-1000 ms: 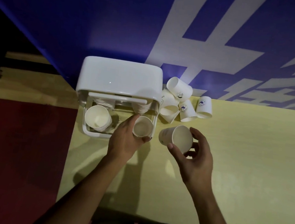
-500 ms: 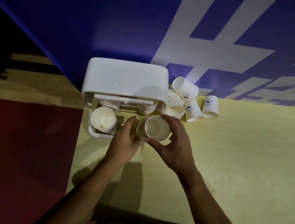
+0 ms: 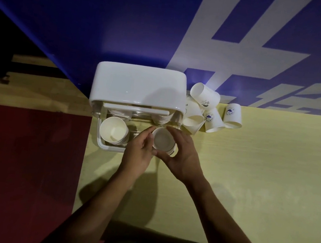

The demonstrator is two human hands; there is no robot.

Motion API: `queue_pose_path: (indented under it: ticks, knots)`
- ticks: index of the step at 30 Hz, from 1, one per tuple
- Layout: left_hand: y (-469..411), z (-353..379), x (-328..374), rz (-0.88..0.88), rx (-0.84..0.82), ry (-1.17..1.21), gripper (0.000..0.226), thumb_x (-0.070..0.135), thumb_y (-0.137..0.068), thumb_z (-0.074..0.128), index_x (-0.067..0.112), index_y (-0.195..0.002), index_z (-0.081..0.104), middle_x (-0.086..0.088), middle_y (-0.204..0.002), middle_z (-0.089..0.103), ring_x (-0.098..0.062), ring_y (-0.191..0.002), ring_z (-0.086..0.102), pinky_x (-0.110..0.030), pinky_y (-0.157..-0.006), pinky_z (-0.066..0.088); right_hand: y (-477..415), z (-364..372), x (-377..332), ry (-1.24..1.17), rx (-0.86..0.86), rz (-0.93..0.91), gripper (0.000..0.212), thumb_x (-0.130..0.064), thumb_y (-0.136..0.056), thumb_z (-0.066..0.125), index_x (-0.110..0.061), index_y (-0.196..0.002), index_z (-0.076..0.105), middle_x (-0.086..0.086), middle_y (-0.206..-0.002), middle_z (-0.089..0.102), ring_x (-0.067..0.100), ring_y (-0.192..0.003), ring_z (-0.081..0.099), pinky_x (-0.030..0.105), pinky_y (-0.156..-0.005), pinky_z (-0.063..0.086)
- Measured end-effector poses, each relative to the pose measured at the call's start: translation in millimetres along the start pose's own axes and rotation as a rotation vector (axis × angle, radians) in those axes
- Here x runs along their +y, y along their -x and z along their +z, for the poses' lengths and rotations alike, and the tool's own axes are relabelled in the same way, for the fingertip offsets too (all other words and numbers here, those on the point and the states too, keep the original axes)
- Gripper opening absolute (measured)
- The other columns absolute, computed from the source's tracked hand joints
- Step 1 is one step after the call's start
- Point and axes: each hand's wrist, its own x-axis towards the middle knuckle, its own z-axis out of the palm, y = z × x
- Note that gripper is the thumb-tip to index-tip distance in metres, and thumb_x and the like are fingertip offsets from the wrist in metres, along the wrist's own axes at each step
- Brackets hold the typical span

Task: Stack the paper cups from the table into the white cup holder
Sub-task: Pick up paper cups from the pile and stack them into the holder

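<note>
We are looking down at a yellow table (image 3: 248, 181) where a white cup holder (image 3: 139, 87) is standing against a blue wall (image 3: 86, 23). Both of our hands are meeting over the holder's right bay. Our right hand (image 3: 181, 155) is curving its thumb and fingers round the rim of a paper cup (image 3: 162, 139), which is mouth up. Our left hand (image 3: 139, 153) is curling its fingers against the cup's left side, probably steadying it so it is nesting straight rather than tipping. The cup is sitting in that right bay, seemingly on cups beneath it, though our hands are hiding how deeply it is seated. In the left bay a finished stack (image 3: 113, 130) is standing upright. Just right of the holder, loose cups (image 3: 207, 110) are lying tumbled together, some on their sides, waiting within easy reach.
</note>
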Motion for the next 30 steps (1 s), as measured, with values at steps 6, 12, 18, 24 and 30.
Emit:
queue_pose_path:
  ticks: [6, 12, 18, 24, 30]
  knots:
    - [-8.6, 5.0, -19.7, 0.030, 0.009, -0.187, 0.041, 0.020, -0.106, 0.049, 0.031, -0.145, 0.057, 0.009, -0.128, 0.069, -0.005, -0.112, 0.063, -0.012, -0.089, 0.045, -9.2, 9.2, 23.4, 0.059, -0.127, -0.039, 0.066, -0.051, -0.091, 0.066, -0.019, -0.148, 0.052, -0.001, -0.150, 0.053, 0.025, -0.125, 0.052, 0.041, -0.107, 0.044]
    - [-2.1, 10.2, -20.4, -0.001, 0.071, -0.167, 0.041, 0.015, -0.102, 0.055, 0.031, -0.140, 0.060, 0.013, -0.121, 0.071, -0.003, -0.107, 0.065, -0.015, -0.087, 0.048, -22.5, -0.3, 26.0, 0.047, -0.252, -0.085, 0.069, -0.039, -0.090, 0.072, -0.022, -0.153, 0.046, -0.002, -0.156, 0.047, 0.027, -0.129, 0.049, 0.043, -0.109, 0.043]
    - [24.6, 17.2, 8.3, 0.052, 0.242, -0.263, 0.034, 0.029, -0.100, 0.060, 0.025, -0.134, 0.058, 0.008, -0.125, 0.063, -0.008, -0.108, 0.057, -0.023, -0.081, 0.045, 5.0, -37.0, 38.9, -0.094, 0.018, 0.162, 0.033, -0.037, -0.097, 0.067, -0.024, -0.127, 0.069, -0.007, -0.127, 0.069, 0.010, -0.113, 0.062, 0.026, -0.096, 0.048]
    - [42.2, 67.2, 40.1, 0.368, 0.113, -0.350, 0.030, 0.026, -0.095, 0.064, 0.023, -0.125, 0.058, -0.001, -0.123, 0.066, -0.017, -0.107, 0.064, -0.023, -0.088, 0.050, 12.9, -92.6, 90.6, -0.174, 0.413, 0.648, 0.017, -0.030, -0.095, 0.070, -0.016, -0.103, 0.072, -0.006, -0.086, 0.071, 0.004, -0.078, 0.064, 0.022, -0.071, 0.045]
    - [53.0, 111.6, 58.6, 0.336, 0.024, -0.360, 0.031, 0.032, -0.098, 0.060, 0.030, -0.128, 0.057, 0.010, -0.127, 0.062, -0.004, -0.111, 0.056, -0.032, -0.087, 0.055, -52.0, -119.1, 140.4, -0.463, 0.384, 1.024, 0.109, -0.067, -0.068, 0.081, -0.007, -0.150, 0.041, 0.013, -0.141, 0.054, 0.028, -0.120, 0.058, 0.042, -0.098, 0.052]
